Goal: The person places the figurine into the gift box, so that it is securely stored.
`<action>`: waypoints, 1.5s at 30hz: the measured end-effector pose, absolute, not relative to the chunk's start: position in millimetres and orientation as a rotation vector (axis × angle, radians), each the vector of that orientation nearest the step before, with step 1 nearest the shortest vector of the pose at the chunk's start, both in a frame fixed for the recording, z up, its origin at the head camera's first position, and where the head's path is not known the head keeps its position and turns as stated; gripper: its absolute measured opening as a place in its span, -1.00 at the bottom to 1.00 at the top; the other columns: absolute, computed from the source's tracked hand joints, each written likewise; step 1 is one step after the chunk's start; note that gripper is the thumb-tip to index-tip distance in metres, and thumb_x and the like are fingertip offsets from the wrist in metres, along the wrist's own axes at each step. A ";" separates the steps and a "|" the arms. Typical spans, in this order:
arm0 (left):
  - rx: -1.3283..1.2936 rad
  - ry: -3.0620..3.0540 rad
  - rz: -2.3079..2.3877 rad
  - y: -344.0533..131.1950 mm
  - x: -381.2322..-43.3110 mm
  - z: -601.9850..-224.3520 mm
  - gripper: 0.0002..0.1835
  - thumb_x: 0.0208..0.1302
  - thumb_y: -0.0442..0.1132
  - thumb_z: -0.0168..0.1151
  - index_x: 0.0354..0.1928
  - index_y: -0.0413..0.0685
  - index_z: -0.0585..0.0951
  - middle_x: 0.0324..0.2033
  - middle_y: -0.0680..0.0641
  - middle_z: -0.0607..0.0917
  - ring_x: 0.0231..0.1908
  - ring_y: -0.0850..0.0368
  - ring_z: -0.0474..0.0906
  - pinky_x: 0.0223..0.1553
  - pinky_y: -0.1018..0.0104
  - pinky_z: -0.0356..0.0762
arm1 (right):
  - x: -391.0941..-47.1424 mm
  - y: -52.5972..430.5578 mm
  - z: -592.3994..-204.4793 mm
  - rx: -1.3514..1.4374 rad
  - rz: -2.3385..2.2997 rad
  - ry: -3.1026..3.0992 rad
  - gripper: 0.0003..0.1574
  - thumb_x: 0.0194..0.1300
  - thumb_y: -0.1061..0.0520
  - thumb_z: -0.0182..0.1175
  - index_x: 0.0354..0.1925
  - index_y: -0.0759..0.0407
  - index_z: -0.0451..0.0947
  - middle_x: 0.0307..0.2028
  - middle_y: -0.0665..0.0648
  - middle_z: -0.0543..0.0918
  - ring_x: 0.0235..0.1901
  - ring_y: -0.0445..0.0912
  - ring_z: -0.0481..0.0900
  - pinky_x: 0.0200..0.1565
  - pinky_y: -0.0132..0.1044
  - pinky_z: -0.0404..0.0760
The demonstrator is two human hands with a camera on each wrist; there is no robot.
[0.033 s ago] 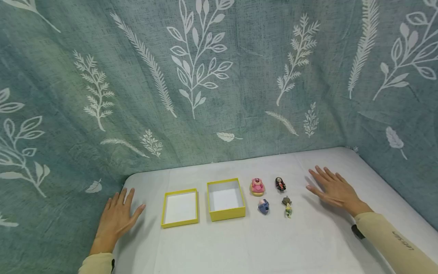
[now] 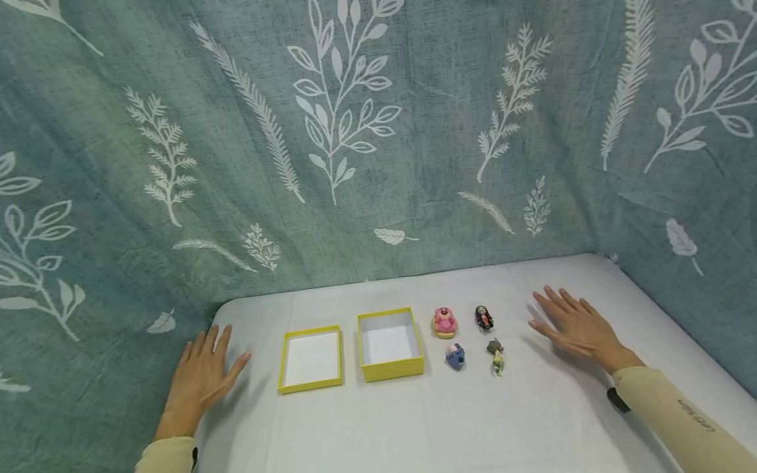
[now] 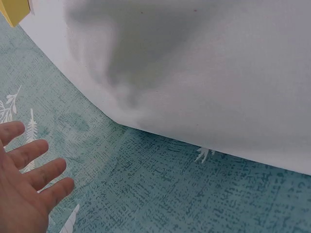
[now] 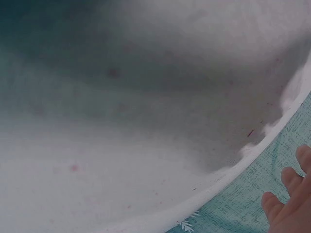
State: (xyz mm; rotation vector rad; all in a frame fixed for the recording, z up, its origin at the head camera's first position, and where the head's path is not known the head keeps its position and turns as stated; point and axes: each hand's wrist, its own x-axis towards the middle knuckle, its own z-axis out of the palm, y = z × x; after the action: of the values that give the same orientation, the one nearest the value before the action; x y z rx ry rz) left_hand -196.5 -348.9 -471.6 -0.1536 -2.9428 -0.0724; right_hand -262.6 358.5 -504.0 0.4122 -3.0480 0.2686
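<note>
My left hand (image 2: 201, 381) is held palm down with spread fingers at the table's left side, left of a shallow yellow-rimmed box lid (image 2: 340, 355). Beside the lid stands a deeper yellow box (image 2: 393, 370) with a white inside, facing up. To its right are a pink bear figurine (image 2: 445, 323), a small dark-haired figurine (image 2: 484, 318) in black and red, a blue figurine (image 2: 455, 357) and a green-and-yellow figurine (image 2: 497, 358) with a brown top. My right hand (image 2: 582, 332), fingers spread, is right of the figurines and holds nothing. In the left wrist view, straight fingers (image 3: 41, 165) show.
A white cloth covers the table (image 2: 414, 427). Teal fabric (image 2: 426, 217) with white leaf prints hangs behind it and at both sides. In the left wrist view a yellow box corner (image 3: 14, 10) shows at the upper left.
</note>
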 end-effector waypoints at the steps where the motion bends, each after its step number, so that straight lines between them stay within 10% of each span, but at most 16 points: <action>1: -0.155 -2.938 -0.070 -348.8 -196.5 -471.6 -0.13 0.41 0.32 -0.11 0.44 -0.28 0.22 0.36 -0.48 0.25 0.30 -0.55 0.17 0.27 -0.42 0.06 | -262.6 358.7 -503.9 0.414 0.266 -3.044 0.01 0.38 -0.44 -0.08 0.53 0.09 0.02 0.49 0.37 0.08 0.44 0.38 0.01 0.35 0.34 -0.05; 45: -0.508 -2.536 -0.617 -233.1 -183.9 -490.4 -0.29 0.31 -0.14 0.21 0.42 -0.30 0.24 0.23 -0.28 0.49 0.23 -0.19 0.43 0.21 -0.09 0.31 | -263.3 328.8 -505.7 0.570 0.319 -2.920 -0.10 0.35 -0.32 0.09 0.38 0.25 0.30 0.30 0.37 0.42 0.26 0.33 0.38 0.22 0.32 0.28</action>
State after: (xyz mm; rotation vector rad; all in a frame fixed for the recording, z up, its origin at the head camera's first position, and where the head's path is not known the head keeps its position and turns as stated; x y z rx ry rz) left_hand -183.9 -233.1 -490.4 -0.5079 -2.5363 -0.6167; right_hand -263.3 328.8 -505.7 0.5701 -2.9198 0.3191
